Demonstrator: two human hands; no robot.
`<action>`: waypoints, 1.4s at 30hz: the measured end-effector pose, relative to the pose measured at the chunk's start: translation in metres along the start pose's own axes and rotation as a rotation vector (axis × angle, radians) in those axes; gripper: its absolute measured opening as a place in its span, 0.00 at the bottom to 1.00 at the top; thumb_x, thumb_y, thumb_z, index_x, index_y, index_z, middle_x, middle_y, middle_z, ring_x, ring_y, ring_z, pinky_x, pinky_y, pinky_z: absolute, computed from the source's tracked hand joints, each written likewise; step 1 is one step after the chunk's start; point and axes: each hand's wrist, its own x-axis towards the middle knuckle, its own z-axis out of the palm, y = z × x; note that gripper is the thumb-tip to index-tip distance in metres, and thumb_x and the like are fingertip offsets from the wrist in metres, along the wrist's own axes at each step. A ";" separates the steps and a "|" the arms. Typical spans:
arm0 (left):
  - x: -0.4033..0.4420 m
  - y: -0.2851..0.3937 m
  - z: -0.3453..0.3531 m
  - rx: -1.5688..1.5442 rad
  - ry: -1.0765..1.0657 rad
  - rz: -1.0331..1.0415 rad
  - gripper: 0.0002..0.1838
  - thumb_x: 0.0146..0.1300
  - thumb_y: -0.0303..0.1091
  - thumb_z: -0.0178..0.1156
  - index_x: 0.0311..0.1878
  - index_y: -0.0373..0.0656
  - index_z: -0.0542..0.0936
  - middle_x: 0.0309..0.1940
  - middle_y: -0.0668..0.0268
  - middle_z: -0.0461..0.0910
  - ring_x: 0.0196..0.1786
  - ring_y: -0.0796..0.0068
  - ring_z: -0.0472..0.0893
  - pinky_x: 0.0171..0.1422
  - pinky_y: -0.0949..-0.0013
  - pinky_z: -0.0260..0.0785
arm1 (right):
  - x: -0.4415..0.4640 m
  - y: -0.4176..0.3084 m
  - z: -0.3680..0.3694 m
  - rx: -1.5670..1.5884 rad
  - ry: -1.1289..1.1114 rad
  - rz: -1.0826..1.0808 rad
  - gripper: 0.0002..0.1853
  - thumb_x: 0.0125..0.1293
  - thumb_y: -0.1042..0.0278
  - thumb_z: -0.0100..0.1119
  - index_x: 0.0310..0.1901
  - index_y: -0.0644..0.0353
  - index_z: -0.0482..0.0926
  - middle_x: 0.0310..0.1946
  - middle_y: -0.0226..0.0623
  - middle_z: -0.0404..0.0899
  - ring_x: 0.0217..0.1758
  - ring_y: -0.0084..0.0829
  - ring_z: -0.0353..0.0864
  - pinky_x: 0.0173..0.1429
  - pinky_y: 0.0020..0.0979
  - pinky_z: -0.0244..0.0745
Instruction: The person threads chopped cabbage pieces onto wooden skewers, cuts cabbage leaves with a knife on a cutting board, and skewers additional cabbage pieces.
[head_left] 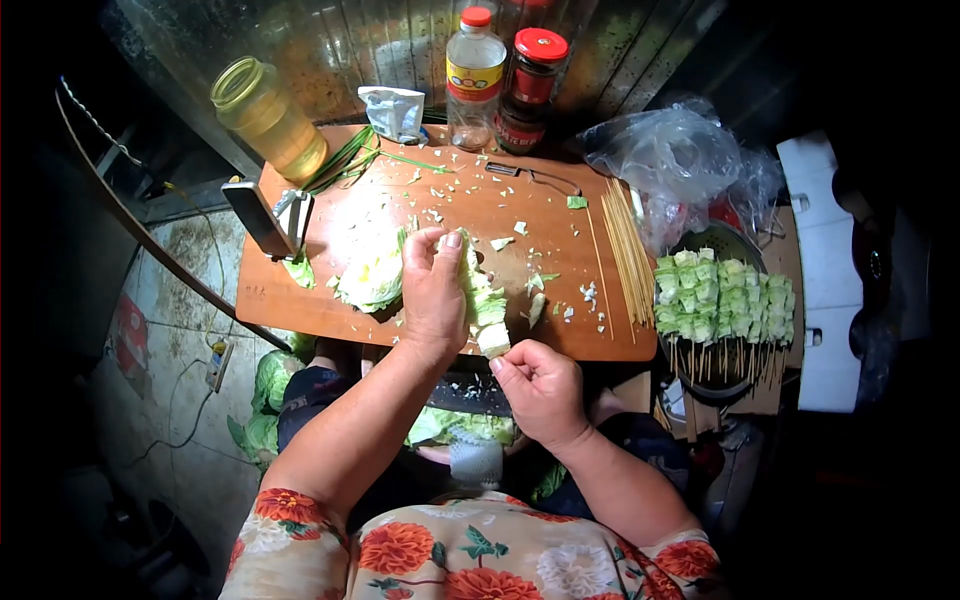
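Observation:
My left hand (435, 290) is raised over the front of the wooden board (570, 250), its fingers closed on the upper part of a row of cabbage pieces (486, 305). Below and to the right, my right hand (540, 385) is closed with thumb and finger pinched at the lower end of that row, by a pale piece. Any stick inside the row is hidden. Just left of my left hand, a cut cabbage chunk (372, 278) lies on the board. Small cabbage scraps are scattered around both hands.
Bare sticks (627, 255) lie at the board's right side. Beyond them, finished cabbage skewers (725, 300) rest over a metal bowl. A phone (257, 219), oil jar (272, 120), bottle (475, 85) and red-lidded jar (537, 70) line the left and back. Whole cabbages (275, 380) sit low left.

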 end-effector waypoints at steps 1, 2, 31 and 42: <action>-0.002 0.000 0.001 0.000 -0.001 -0.002 0.12 0.69 0.36 0.56 0.50 0.45 0.67 0.38 0.64 0.74 0.35 0.72 0.77 0.37 0.66 0.77 | 0.000 0.000 0.000 0.001 -0.003 0.002 0.07 0.60 0.71 0.64 0.28 0.63 0.78 0.16 0.35 0.75 0.19 0.20 0.70 0.27 0.26 0.69; -0.004 0.000 0.002 -0.016 -0.003 -0.009 0.12 0.69 0.36 0.56 0.50 0.45 0.67 0.38 0.64 0.74 0.35 0.72 0.77 0.37 0.66 0.77 | 0.001 -0.002 0.000 0.000 -0.002 0.004 0.07 0.60 0.71 0.64 0.28 0.63 0.78 0.16 0.35 0.75 0.19 0.20 0.70 0.27 0.26 0.69; -0.005 0.069 -0.034 -0.150 -0.123 -0.225 0.26 0.56 0.23 0.56 0.60 0.46 0.69 0.36 0.72 0.75 0.38 0.80 0.76 0.42 0.67 0.72 | -0.006 0.082 -0.005 -0.364 -0.276 0.231 0.15 0.63 0.58 0.58 0.42 0.61 0.80 0.30 0.39 0.82 0.32 0.33 0.84 0.38 0.34 0.77; -0.005 0.086 -0.054 -0.083 -0.034 -0.090 0.25 0.52 0.18 0.58 0.54 0.46 0.70 0.37 0.70 0.75 0.38 0.78 0.77 0.39 0.71 0.73 | -0.052 0.162 0.016 -1.206 -0.751 0.092 0.15 0.58 0.65 0.58 0.47 0.60 0.80 0.50 0.44 0.77 0.59 0.42 0.75 0.60 0.42 0.72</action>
